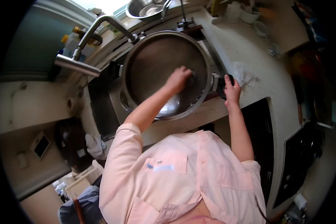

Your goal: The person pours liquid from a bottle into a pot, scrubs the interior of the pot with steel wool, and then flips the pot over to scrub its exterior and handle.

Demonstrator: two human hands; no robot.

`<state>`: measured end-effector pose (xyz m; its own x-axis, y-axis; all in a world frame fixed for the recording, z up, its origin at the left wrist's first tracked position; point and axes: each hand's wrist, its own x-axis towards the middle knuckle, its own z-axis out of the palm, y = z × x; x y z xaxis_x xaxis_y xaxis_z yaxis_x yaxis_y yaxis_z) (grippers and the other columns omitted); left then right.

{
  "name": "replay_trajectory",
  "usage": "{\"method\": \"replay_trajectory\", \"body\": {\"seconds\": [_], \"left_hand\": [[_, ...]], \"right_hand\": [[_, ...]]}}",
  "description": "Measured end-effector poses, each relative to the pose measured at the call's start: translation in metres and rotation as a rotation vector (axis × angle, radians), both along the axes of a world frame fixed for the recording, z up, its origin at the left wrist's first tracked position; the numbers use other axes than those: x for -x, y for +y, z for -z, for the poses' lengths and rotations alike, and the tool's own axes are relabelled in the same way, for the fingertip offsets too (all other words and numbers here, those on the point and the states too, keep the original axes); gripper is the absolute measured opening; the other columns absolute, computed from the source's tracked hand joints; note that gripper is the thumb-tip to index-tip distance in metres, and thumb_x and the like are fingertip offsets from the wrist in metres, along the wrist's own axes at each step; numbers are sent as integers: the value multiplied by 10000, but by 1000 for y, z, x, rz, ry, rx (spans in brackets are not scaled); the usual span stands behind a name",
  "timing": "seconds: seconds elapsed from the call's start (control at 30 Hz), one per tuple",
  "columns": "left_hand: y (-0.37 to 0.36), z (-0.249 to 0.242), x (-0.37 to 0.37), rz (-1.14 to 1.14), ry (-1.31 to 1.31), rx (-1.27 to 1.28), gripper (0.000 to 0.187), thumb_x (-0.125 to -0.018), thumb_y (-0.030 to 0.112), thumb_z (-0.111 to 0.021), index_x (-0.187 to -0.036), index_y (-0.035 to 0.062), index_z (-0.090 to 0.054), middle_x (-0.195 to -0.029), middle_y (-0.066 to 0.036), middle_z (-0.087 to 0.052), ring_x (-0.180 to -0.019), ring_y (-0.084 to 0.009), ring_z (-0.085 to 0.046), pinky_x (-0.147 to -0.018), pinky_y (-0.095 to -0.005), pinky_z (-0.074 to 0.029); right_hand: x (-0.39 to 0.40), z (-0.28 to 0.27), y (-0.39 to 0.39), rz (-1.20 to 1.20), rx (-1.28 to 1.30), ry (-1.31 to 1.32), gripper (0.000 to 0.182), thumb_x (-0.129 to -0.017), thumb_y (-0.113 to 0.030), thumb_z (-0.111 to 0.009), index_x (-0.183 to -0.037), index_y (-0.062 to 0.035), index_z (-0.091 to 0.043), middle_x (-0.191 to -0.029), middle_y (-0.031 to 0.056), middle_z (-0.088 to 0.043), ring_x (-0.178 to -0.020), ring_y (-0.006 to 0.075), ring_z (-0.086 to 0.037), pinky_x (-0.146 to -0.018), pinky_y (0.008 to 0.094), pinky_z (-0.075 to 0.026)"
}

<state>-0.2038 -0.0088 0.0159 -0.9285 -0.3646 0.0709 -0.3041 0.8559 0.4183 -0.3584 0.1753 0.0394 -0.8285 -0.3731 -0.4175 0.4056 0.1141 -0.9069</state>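
Note:
A large round metal pan [153,56] is tilted over the sink, with its dark inside facing me. Inside it my left hand [179,80] is closed and somewhat blurred against the inner surface. A small dark thing seems to be at its fingertips, but I cannot make out what it is. My right hand [232,90] is wrapped round the black pan handle [227,79] on the pan's right side. Light glints off a shiny patch low inside the pan, and a few whitish specks show near its right rim.
A metal faucet [110,20] arches left of the pan, above the dark sink [102,106]. On the sill behind stands a metal bowl [149,11]. Bottles [76,39] are at the back left. A crumpled clear plastic bag [244,72] lies on the right counter [250,56].

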Motion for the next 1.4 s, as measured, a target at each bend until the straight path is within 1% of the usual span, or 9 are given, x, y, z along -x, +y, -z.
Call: {"method": "replay_trajectory", "body": {"seconds": [0.1,0.3,0.5,0.8,0.9,1.0,1.1,1.2,1.4], "left_hand": [[-72,17,-12,-172,75,295,243,-797,110,-481,-1009,143,-595,-1112,-132,-552,-1013,-325,-518,-789,-395,-473],[-75,-41,-136,46,-691,696,302,-764,114,-502,-1052,142,-589,-1058,-109,-528,-902,-314,-528,-668,-385,-489],[4,-8,-134,4,-368,-804,316,-704,64,-603,-1017,99,-594,-1012,-154,-550,-975,-333,-535,-795,-386,-454],[-59,-5,-132,-64,-365,-77,473,-617,24,-667,-1074,115,-580,-1079,-126,-513,-1012,-334,-487,-862,-396,-441],[-46,-59,-139,-79,147,-146,512,-636,26,-687,-1124,114,-561,-1188,-123,-485,-1088,-327,-458,-900,-380,-425],[-35,-60,-168,-621,173,347,572,-696,124,-701,-1216,48,-476,-1264,-153,-434,-1156,-329,-402,-979,-373,-337],[-33,-21,-196,-894,255,238,543,-758,167,-663,-1222,-10,-443,-1173,-168,-502,-1079,-286,-478,-933,-350,-369],[-50,45,-221,-763,420,-370,475,-812,138,-604,-1226,-16,-428,-1109,-133,-552,-1006,-223,-525,-888,-314,-399],[-30,58,-201,-831,896,-530,316,-799,124,-560,-1092,10,-535,-1013,-131,-584,-921,-270,-550,-814,-368,-431]], "right_hand": [[2,8,0,-11,30,41,275,-801,-323,-669,-841,-60,-600,-573,-50,-451,-447,49,-377,-392,214,-305],[1,-12,-7,-19,-65,60,310,-801,-341,-660,-771,-44,-575,-568,-40,-445,-478,69,-380,-412,249,-317],[1,-6,-6,6,-84,46,347,-803,-331,-661,-880,3,-607,-710,15,-559,-622,106,-474,-553,270,-409],[3,6,-5,12,-59,64,363,-807,-322,-662,-895,26,-608,-751,42,-592,-659,114,-509,-610,270,-430],[4,-4,-5,-32,-50,23,354,-808,-339,-660,-813,8,-594,-621,-20,-507,-540,83,-443,-502,257,-392],[2,-10,-3,-59,-83,25,297,-818,-288,-645,-898,-13,-567,-707,30,-531,-636,142,-508,-569,278,-422],[-12,-3,-9,-15,-497,1038,343,-786,-208,-659,-1067,-75,-517,-944,98,-530,-863,234,-523,-725,343,-423],[-57,-68,-40,-347,-415,1508,536,-673,-125,-707,-1158,-166,-483,-1196,85,-420,-1083,277,-424,-871,445,-339],[-140,-20,-113,-1473,-192,1295,412,-751,-169,-630,-1153,-187,-544,-1290,80,-436,-1154,311,-414,-918,421,-395]]}}
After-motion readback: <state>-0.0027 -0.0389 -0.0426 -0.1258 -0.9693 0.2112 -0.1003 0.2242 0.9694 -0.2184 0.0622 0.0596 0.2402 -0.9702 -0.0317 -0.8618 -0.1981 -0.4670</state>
